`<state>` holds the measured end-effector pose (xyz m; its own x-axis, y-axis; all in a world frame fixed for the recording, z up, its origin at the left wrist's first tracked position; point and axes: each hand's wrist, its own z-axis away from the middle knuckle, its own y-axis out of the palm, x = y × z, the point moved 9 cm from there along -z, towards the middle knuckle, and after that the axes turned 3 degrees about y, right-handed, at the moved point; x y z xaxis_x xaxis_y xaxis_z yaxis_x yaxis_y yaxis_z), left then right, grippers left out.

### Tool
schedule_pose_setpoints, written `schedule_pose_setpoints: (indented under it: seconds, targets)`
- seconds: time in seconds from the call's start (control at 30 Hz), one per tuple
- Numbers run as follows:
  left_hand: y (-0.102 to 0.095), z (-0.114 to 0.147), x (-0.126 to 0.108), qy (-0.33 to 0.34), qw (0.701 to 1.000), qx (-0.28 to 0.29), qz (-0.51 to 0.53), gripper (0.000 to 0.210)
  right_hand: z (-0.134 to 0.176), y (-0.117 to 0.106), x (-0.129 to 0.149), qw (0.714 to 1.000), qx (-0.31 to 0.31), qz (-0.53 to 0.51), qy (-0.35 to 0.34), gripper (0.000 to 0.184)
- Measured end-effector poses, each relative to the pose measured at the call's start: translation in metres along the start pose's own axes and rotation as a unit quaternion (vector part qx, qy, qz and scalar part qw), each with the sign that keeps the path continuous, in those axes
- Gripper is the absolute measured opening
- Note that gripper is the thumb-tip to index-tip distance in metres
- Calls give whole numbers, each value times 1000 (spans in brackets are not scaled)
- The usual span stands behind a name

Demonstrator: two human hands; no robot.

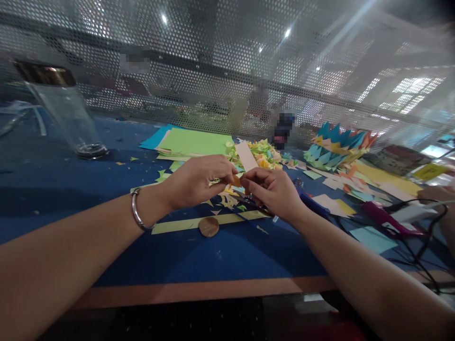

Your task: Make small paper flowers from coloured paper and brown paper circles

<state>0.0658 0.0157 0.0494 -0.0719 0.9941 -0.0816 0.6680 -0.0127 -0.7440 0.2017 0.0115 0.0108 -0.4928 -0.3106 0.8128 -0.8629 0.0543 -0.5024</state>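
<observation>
Both hands meet over the middle of the table. My left hand [209, 179], a silver bangle at its wrist, pinches a small orange piece of paper [236, 180]. Close against it, my right hand [268, 187] is closed at the fingertips and seems to grip the paper's other edge. Scissors, partly hidden, lie beneath the hands among cut paper scraps [229, 201]. Behind the fingers a pale pink paper strip [245, 155] leans on a heap of small folded paper pieces [265, 154]. Nearer me lie a long pale yellow strip [174, 226] and a round brown disc [208, 227].
A stack of green and blue paper sheets [199, 142] lies behind my left hand. At left stands a glass bottle [74, 113]. To the right are a spiky folded-paper piece [337, 144], a purple power bank [389, 219], cables and another person's hand [437, 194]. Perforated metal screen [199, 61] behind.
</observation>
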Motion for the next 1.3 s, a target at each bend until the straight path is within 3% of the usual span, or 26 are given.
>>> schedule_pose_setpoints:
  seconds: [0.4, 0.67, 1.3]
  targets:
    - [-6, 0, 0, -4, 999, -26, 36, 9, 1, 8, -8, 988, 46, -132, 70, 32]
    - [-5, 0, -2, -9, 999, -10, 39, 11, 3, 6, -8, 992, 41, -94, 68, 32]
    - [-4, 0, -1, -18, 997, -7, 79, 14, 4, 11, -8, 988, 68, -113, 74, 25]
